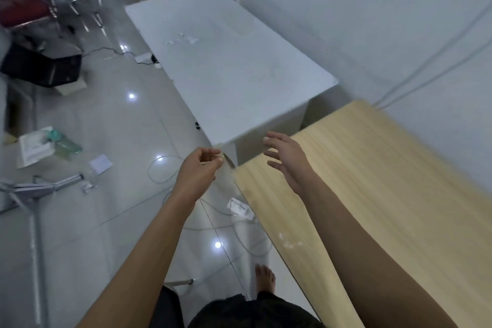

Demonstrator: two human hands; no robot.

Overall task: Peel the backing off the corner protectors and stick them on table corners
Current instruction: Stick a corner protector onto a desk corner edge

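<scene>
My left hand hovers just left of the near corner of the light wooden table, its fingers pinched on something small and pale, probably a clear corner protector or its backing; blur hides which. My right hand floats above that same corner with its fingers spread and nothing in it. A few small clear pieces lie on the wooden table near its left edge. Further back stands a white table with several small white scraps on its top.
A gap separates the two tables. On the tiled floor are white scraps of packaging, a thin cable, a metal stand, a bottle on a white bag and a black box. My bare foot is beside the wooden table.
</scene>
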